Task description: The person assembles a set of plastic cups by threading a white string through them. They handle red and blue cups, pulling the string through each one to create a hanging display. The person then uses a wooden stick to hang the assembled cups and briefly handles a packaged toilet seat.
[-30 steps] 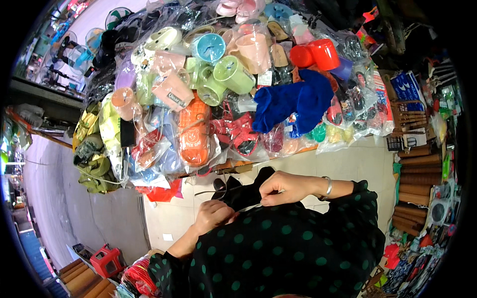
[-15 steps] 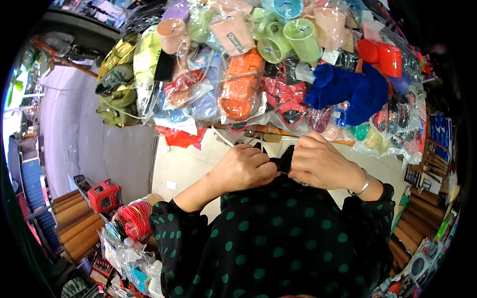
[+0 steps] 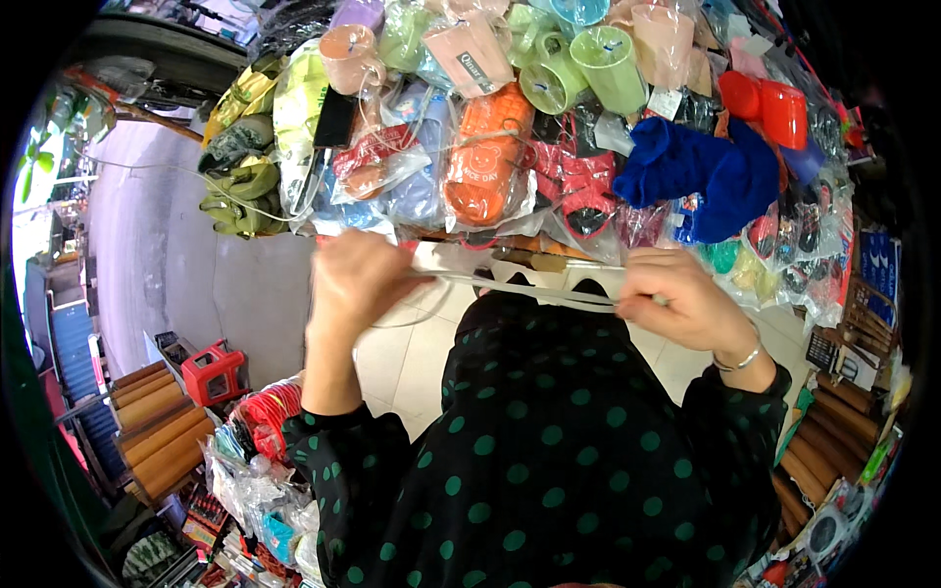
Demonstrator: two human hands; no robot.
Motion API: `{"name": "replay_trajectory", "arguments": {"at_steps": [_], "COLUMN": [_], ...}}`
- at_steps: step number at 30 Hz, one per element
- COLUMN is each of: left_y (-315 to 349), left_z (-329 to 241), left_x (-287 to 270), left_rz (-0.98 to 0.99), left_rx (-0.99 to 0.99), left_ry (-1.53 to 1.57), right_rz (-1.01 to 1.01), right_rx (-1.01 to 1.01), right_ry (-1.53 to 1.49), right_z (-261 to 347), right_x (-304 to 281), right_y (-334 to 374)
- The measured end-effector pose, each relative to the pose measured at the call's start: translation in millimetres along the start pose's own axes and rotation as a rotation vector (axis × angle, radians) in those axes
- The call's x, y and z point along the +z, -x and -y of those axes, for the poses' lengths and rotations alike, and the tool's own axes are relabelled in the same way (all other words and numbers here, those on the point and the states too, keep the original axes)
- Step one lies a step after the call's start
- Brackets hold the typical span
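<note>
In the middle of the frame, a pale cord (image 3: 549, 294) stretches in strands between the left hand (image 3: 361, 279) and the right hand (image 3: 674, 299), in front of the dark dotted garment (image 3: 559, 441). The right fingers are curled tight on it; the left hand, blurred, also appears clenched on it, below bagged orange footwear (image 3: 487, 162) at upper centre.

My left hand (image 3: 361, 281) and right hand (image 3: 676, 297) are holding a thin, pale, flexible strand (image 3: 549, 293) between them. Beyond, a plush royal-blue fabric bundle (image 3: 694, 178) is lying among plastic-wrapped goods (image 3: 487, 162).
</note>
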State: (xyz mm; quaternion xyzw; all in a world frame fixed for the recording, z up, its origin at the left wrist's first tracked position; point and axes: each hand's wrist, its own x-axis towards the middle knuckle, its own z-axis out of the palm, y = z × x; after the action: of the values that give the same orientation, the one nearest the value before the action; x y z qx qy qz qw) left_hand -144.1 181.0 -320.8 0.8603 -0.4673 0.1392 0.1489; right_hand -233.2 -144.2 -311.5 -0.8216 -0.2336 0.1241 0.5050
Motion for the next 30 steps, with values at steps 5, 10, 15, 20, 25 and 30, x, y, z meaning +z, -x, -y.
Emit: {"name": "replay_trajectory", "arguments": {"at_steps": [5,10,15,20,25,30], "left_y": [33,75,77,114,130,127], "left_z": [63,90,88,114,102,82], "left_x": [-24,-32,-45,-63,-81,-83], "left_rz": [-0.094,-0.179,-0.284,-0.455,-0.497,-0.356], "left_rx": [-0.436,-0.8,-0.846,-0.659,-0.719,-0.696], "left_ry": [-0.081,0.356,-0.147,-0.76,-0.683,-0.803], "right_rz": [-0.071,-0.296,-0.315,-0.17,-0.131,-0.12], "right_rx": [0.016,0.159,0.207,-0.128,-0.312,-0.283], "right_ry": [-0.066,-0.214,-0.179,0.177,0.351,0.407], "right_z": [-15,-34,-39,-19,5,-2], "right_x": [-21,-33,-32,-34,-49,-63], "right_y": [41,82,97,107,131,171]}}
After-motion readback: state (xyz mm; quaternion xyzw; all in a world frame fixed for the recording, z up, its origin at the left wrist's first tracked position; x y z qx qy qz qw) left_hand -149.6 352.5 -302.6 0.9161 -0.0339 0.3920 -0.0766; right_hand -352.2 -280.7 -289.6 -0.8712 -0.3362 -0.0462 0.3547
